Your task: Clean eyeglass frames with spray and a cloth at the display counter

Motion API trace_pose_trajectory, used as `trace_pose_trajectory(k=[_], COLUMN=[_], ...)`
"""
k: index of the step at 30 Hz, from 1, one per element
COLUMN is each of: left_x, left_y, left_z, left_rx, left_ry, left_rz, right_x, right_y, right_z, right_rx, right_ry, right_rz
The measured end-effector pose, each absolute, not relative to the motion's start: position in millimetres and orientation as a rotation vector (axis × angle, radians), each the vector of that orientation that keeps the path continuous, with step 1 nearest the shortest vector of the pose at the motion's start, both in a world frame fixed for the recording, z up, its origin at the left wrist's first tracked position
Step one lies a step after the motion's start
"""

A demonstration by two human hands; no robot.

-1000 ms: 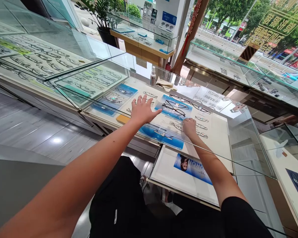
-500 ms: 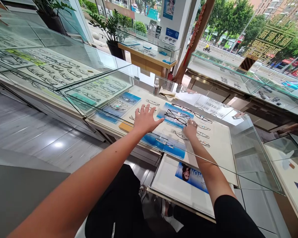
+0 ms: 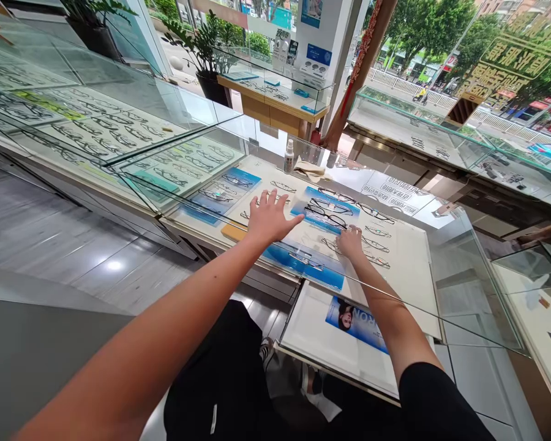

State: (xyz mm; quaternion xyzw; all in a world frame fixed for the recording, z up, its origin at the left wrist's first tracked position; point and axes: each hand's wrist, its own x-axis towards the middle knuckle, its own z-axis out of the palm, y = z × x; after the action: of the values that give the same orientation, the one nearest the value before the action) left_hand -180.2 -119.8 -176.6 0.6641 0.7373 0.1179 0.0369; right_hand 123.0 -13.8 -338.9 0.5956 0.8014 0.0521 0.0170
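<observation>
Head view: left hand (image 3: 270, 217) lies flat on the glass case top (image 3: 445, 257), fingers spread, just left of the blue mat (image 3: 313, 197). Right hand (image 3: 351, 241), inside the case at the mat's near right corner, has its fingers curled beside thin glasses (image 3: 329, 244); whether they grip cannot be told. Black glasses (image 3: 326, 215) lie on the mat.

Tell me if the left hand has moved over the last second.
No: the left hand stays spread in place, left of the blue mat.

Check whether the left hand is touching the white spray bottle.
Apart. Head view: the left hand spreads short of the white spray bottle, pale display surface showing between them.
</observation>
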Motion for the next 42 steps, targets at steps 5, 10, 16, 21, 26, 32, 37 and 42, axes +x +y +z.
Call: trace_pose_trajectory(k=[5,10,16,21,26,32,37,42], left_x=[-180.1,-179.3,-178.5,-179.3,-179.5,-179.7,-180.0,-180.8], left_y=[-119.4,-120.8,-121.4,-119.2,-117.6,-115.8,-112.5,-109.8], left_z=[-176.7,-174.7,-173.2,-177.4,-180.2,-180.7,-182.5,-183.3], left_rx=[2.041,2.048,2.037,2.053,2.057,2.061,2.076,2.082], left_ry=[2.259,2.254,2.273,2.273,2.284,2.287,2.275,2.262], left_rz=[0.355,0.365,0.336,0.358,0.365,0.308,0.257,0.219], right_x=[127.8,127.0,127.6,137.1,143.1,141.0,138.4,137.5], right_y=[-13.6,-12.5,-17.0,-26.6,-34.9,-36.6,-36.6,-38.4], right_z=[-339.7,-340.9,-338.1,-331.5,-327.9,-329.2,-330.4,-328.9], right_rx=[1.838,1.840,1.876,1.853,1.757,1.713,1.719,1.719], right_ry=[2.517,2.529,2.569,2.635,2.698,2.724,2.729,2.734], right_rz=[0.147,0.127,0.101,0.026,-0.069,-0.101,-0.079,-0.059])
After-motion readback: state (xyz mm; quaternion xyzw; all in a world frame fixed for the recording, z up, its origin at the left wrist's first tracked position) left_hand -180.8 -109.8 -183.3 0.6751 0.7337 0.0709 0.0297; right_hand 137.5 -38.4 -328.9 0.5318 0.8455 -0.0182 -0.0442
